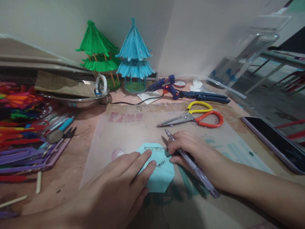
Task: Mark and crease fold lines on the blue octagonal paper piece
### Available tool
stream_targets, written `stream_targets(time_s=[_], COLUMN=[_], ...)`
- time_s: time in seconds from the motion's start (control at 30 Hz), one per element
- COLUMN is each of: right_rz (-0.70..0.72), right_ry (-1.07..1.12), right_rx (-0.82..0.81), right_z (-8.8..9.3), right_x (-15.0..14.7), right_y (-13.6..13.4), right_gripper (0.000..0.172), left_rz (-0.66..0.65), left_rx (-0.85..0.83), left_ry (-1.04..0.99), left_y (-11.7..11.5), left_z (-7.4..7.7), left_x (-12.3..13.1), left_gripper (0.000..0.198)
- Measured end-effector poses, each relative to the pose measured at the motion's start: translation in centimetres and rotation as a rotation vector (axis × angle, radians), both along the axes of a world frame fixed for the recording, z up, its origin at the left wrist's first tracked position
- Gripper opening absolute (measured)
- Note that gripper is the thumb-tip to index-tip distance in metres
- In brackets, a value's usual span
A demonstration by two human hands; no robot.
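A light-blue octagonal piece of paper (159,181) lies on the translucent sheet in front of me, with dark print and thin lines on it. A narrow strip with dark marks crosses near its top edge; I cannot make out what it is. My left hand (128,178) rests over the paper's left side, its fingers stretched out and pressing down. At the paper's right edge, my right hand (193,152) grips a clear purple pen (197,171), its tip pointing up and away from the paper. Beyond the hands lie scissors (188,117) with one yellow and one red handle.
Green (97,47) and blue (134,54) pavilion models stand at the back, near a blue glue gun (164,84) and dark-handled pliers (205,96). A metal bowl (78,101) and colourful craft pieces (21,136) fill the left. A phone (276,140) lies right.
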State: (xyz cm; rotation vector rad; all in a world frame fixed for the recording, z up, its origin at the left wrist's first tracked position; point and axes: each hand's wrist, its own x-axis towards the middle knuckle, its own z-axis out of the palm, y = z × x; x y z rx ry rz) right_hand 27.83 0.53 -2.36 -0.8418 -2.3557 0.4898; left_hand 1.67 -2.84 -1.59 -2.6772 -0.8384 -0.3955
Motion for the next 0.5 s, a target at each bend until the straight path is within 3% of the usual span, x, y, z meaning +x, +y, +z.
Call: stream_targets(time_s=[0.23, 0.4, 0.5], right_rz=[-0.012, -0.076, -0.183], right_ry=[-0.009, -0.017, -0.041], right_rx=[0.003, 0.031, -0.077], right_z=[0.1, 3.7, 5.4], right_x=[0.2, 2.0, 2.5], right_y=[0.3, -0.4, -1.2], right_gripper=[0.014, 0.017, 0.018], left_rz=[-0.032, -0.019, 0.013], left_rx=[0.023, -0.067, -0.138], left_ry=[-0.009, -0.023, -0.079], left_y=[0.2, 0.2, 0.1], left_z=[-0.1, -0.2, -0.4], left_x=[-0.1, -0.4, -0.5], left_gripper=[0.052, 0.044, 0.041])
